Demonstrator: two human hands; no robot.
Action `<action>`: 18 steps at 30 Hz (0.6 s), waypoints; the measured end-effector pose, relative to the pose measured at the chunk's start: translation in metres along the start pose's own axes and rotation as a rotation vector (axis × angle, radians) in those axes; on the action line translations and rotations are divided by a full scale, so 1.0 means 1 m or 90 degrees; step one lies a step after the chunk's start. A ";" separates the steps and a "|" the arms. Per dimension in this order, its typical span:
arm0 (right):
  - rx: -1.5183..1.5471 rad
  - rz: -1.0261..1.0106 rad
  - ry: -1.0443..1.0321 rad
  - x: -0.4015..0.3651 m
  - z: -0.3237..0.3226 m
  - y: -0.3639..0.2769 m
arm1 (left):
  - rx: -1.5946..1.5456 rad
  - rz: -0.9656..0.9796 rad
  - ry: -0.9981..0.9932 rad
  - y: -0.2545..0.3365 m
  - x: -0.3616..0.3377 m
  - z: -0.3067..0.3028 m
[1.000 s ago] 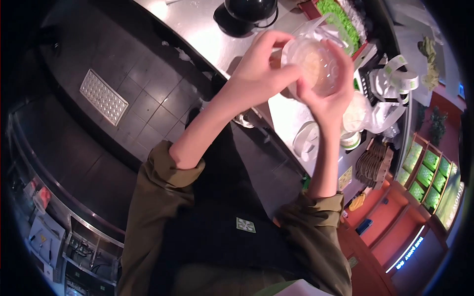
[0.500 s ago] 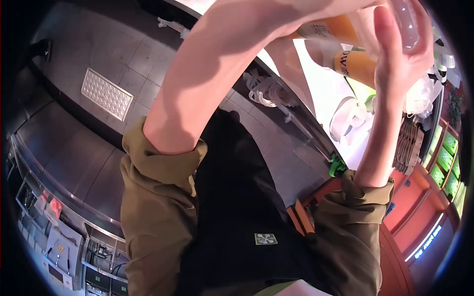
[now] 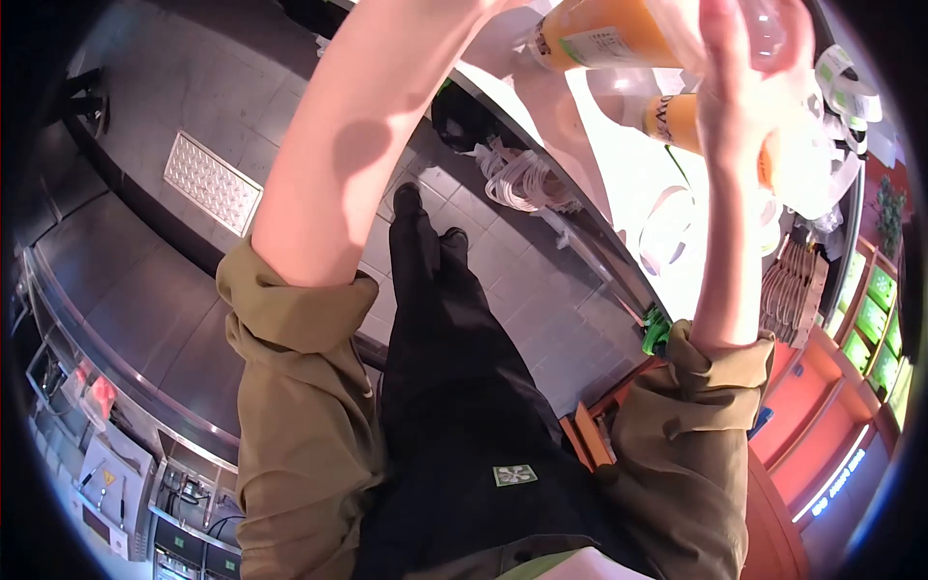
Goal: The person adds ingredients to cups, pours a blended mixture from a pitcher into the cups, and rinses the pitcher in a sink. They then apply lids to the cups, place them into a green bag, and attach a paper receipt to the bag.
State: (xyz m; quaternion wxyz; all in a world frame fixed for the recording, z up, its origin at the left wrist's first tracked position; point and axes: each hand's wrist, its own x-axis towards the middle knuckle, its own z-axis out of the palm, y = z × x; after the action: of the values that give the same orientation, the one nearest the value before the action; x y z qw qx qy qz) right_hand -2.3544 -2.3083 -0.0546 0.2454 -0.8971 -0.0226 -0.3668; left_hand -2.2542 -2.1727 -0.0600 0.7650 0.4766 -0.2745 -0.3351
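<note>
My right hand [image 3: 749, 92] is at the upper right, thumb and fingers curled around clear plastic at the upper end of a cup of orange drink [image 3: 614, 34]. The clear part looks like its lid. A white label is on the cup's side. Just below it, a second cup of orange drink [image 3: 672, 121] with dark lettering stands on the bright counter, partly hidden by my right wrist. My left forearm reaches up past the top edge, so my left hand is outside the view.
White curled strips [image 3: 667, 227] lie on the counter [image 3: 604, 145]. A whitish plastic bag [image 3: 812, 169] and a stack of brown paper bags [image 3: 793, 280] are at the right. Bundled white cord [image 3: 522, 179] is under the counter edge. A metal floor grate [image 3: 213, 182] lies left.
The view has shifted, and my feet now show. My left forearm has swung left and its hand end has gone out at the top. My right hand keeps its grip on the cup's clear end.
</note>
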 end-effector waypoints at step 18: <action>0.146 0.118 0.191 0.002 0.030 0.004 | -0.043 0.134 -0.023 -0.032 0.012 0.010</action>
State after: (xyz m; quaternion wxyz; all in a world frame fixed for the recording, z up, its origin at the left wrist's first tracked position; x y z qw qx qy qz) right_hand -2.3322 -2.2987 -0.0733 0.3792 -0.7969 0.0549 -0.4671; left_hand -2.2622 -2.1979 -0.0839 0.8065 0.4130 -0.3255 -0.2703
